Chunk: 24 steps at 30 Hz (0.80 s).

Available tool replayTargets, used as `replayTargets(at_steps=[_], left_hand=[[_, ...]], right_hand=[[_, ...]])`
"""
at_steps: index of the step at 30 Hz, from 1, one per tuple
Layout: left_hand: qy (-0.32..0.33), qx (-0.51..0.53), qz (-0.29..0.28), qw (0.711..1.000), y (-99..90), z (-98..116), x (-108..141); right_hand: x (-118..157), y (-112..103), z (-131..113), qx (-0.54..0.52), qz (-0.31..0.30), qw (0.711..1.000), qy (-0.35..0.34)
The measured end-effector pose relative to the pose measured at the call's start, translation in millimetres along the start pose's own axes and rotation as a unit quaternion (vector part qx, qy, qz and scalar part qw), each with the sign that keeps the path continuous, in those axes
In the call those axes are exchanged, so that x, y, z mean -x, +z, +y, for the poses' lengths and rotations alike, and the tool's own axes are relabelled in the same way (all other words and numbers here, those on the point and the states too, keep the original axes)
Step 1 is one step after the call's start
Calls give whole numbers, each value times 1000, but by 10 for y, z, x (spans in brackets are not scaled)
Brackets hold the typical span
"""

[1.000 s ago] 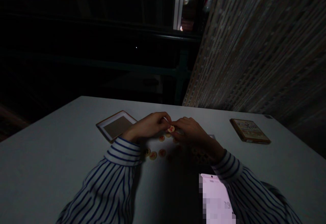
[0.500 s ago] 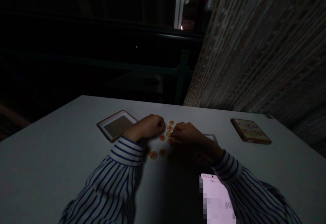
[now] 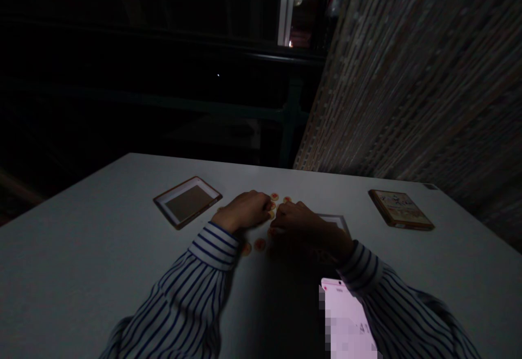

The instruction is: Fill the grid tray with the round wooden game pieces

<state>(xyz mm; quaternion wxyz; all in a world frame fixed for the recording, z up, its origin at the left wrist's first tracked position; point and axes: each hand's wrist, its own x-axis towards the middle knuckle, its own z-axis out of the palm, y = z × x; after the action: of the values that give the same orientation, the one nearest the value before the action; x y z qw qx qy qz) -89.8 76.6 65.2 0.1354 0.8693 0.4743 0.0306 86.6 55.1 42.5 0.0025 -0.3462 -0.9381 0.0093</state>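
Observation:
Round pale Chinese chess pieces with red markings lie between and around my hands, among them one piece (image 3: pixel 274 197) at the far end and another piece (image 3: pixel 260 245) nearer me. My left hand (image 3: pixel 249 209) is closed, its fingertips curled down at a pale disc (image 3: pixel 271 214). Close beside it on the right, my right hand (image 3: pixel 297 222) is closed too, thumb and fingers pointing down among the pieces. Whatever lies in either hand's fingers is hidden by the knuckles and the dim light. Part of a shallow open tray (image 3: pixel 340 220) shows behind my right wrist.
On the white table (image 3: pixel 101 250), a brown-rimmed open box lid (image 3: pixel 179 223) lies left. A closed printed box (image 3: pixel 402 209) lies right. A lit phone (image 3: pixel 346 315) sits beside my right forearm. A string curtain (image 3: pixel 367 103) hangs at the far right edge.
My left hand has moved right and slightly nearer me, closer to my right hand. My right hand has shifted slightly nearer me, and a piece behind it now shows.

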Motion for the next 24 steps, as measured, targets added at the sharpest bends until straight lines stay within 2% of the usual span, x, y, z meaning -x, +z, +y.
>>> replayTargets(at_steps=[5,12,19,24], left_hand=[[7,-13,15,1000,18,9,4],[8,-28,22,999,32,77,-2],[16,-38,36,998,104,57,-39],[12,-10,27,1000,84,19,-31]], right_hand=[[0,-8,-18,-3,-13,1000,8],[59,-127,59,-2,8,1000,8],[134,-271,139,-19,53,998,39],[171,-300,154,-34,75,995,52]])
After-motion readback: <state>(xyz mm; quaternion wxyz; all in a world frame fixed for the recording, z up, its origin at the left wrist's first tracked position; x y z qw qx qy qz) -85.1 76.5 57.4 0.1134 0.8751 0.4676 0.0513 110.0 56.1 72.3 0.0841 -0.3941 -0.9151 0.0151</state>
